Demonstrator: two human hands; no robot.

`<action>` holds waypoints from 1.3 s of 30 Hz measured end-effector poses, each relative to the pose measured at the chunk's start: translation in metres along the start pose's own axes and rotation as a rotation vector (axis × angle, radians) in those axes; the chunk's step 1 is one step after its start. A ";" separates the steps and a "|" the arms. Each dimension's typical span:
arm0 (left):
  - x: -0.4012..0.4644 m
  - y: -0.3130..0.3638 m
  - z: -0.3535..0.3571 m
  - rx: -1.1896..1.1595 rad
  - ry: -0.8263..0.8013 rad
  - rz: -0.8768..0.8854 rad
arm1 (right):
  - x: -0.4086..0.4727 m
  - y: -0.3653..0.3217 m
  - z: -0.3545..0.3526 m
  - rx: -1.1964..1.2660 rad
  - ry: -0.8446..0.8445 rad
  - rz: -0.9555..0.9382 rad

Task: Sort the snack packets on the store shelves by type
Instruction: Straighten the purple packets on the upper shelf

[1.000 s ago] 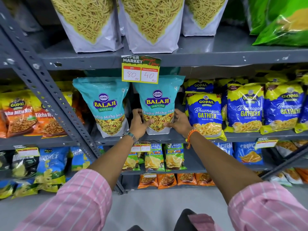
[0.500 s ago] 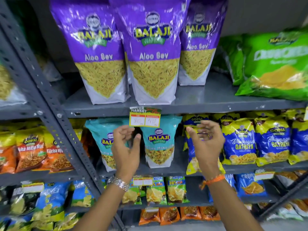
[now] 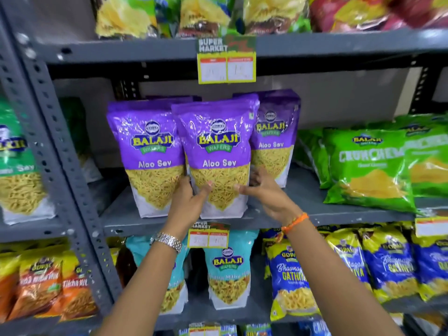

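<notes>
**Both hands at middle Aloo Sev pouch, shelf sort**

Grey metal shelf (image 3: 303, 190) carries three purple Aloo Sev pouches in a row, upright, long axis vertical. Green Crunchem packets (image 3: 368, 166) lean to the right, well apart from the purple group. Shelf below holds teal Balaji pouches (image 3: 228, 267) and blue Gathiya packets (image 3: 291, 275). Middle pouch (image 3: 215, 154) stands nearest, overlapping left pouch (image 3: 148, 156) and right pouch (image 3: 274, 144). Left hand (image 3: 188, 202) is at its lower left edge, fingers (image 3: 203, 191) partly curled with the thumb on the front. Right hand (image 3: 264, 190) is at its lower right, fingers spread, loosely open; full grip can't be told. Pouch lies straight ahead, between the hands, both equally near. Likely step: squaring it into line.
</notes>
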State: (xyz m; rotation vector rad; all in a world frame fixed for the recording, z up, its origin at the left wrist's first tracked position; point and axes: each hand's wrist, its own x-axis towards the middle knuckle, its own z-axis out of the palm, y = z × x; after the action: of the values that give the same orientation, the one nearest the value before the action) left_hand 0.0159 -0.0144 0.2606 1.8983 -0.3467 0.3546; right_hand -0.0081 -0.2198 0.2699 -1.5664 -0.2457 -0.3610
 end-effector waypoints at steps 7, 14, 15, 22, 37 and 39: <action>0.007 0.011 0.017 -0.055 0.055 0.030 | 0.001 -0.004 -0.007 0.060 0.078 -0.035; 0.015 0.041 0.068 -0.123 -0.009 0.013 | -0.002 -0.014 -0.072 0.090 0.109 -0.038; 0.014 0.048 0.075 -0.110 -0.007 0.019 | -0.003 -0.015 -0.080 0.087 0.109 -0.040; 0.013 0.064 0.101 -0.070 -0.054 -0.003 | -0.003 -0.009 -0.110 0.052 0.123 -0.003; 0.007 0.038 0.113 -0.056 -0.167 0.010 | -0.006 0.002 -0.128 0.035 0.071 0.069; 0.008 0.038 0.115 -0.049 -0.157 0.013 | -0.005 0.003 -0.128 0.034 0.075 0.079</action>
State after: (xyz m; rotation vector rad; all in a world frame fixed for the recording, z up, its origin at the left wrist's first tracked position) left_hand 0.0167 -0.1356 0.2580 1.8810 -0.4682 0.2041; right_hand -0.0209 -0.3476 0.2661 -1.5209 -0.1303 -0.3512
